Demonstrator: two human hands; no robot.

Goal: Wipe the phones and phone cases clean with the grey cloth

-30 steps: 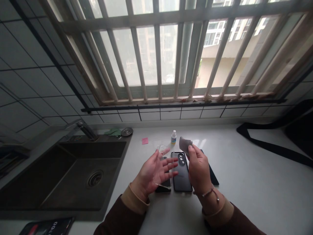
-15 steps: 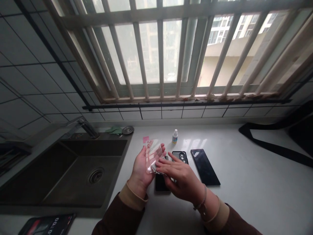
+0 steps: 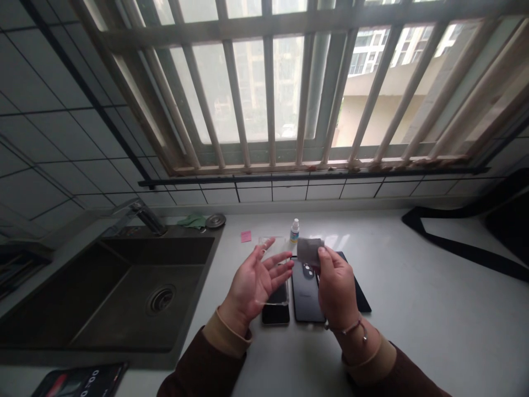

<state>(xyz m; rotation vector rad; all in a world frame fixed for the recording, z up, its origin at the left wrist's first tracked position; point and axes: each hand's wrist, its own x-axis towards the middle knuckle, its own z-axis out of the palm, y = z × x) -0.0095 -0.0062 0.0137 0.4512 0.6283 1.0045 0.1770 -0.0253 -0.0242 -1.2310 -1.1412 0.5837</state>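
Note:
My left hand is raised palm up with a clear phone case resting across its spread fingers. My right hand pinches a small grey cloth between thumb and fingers, just right of the case. Below the hands three dark phones lie side by side on the white counter: one under the left hand, one with a camera ring in the middle, one mostly behind the right hand. A small white dropper bottle stands behind them.
A dark sink with a tap fills the left. A pink note, a green cloth and a metal disc lie near the back. A black strap crosses the right. Another phone shows at bottom left.
Half a second ago my right hand lay against the clear case; it has pulled back to the right and lifted the grey cloth. The left hand has tilted the case flatter.

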